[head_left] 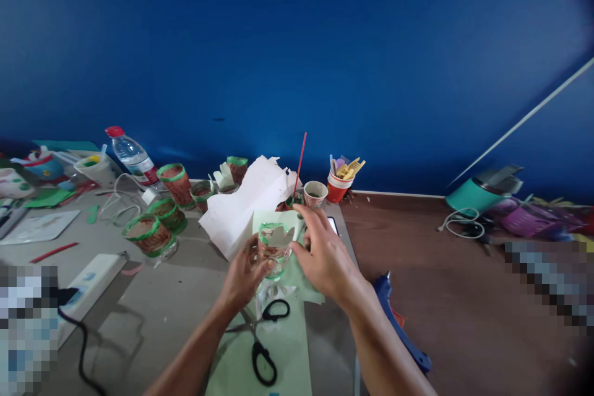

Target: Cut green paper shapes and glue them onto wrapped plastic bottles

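Note:
My left hand is wrapped round the side of a small clear cup covered in brown and green strips, holding it over a pale green paper sheet. My right hand rests against the cup's right side with its fingers curled towards the rim. Black-handled scissors lie on the green sheet just below the cup. A crumpled white paper sits right behind it.
Several finished brown-and-green cups stand to the left, beside a water bottle. A red cup of wooden sticks and a small paper cup stand behind. A blue glue gun hangs by the table's right edge.

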